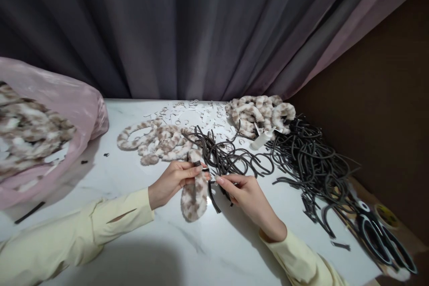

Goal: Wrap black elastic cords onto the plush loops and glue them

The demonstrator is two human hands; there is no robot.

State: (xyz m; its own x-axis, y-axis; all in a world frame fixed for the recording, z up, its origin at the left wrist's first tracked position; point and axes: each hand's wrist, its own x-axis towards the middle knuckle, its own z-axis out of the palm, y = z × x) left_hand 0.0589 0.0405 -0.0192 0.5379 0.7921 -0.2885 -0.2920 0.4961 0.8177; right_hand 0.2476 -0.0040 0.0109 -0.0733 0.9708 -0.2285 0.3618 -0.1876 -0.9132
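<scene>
Fur band (194, 202) (white, brown-patched) passes through the left grip (174, 178).

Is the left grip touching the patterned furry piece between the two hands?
Touching. The head view shows the left grip on the furry piece, its thumb lying across the front and fingertips showing past the right edge.

No text, label, brand, number or sign is showing legibly anywhere. Any print on the small white bottle (262, 140) or the round yellow item (386, 215) is coming out too small and blurred to make out, and the thin curled pieces (197, 114) scattered on the counter (231, 254) are forming no readable letters.
</scene>
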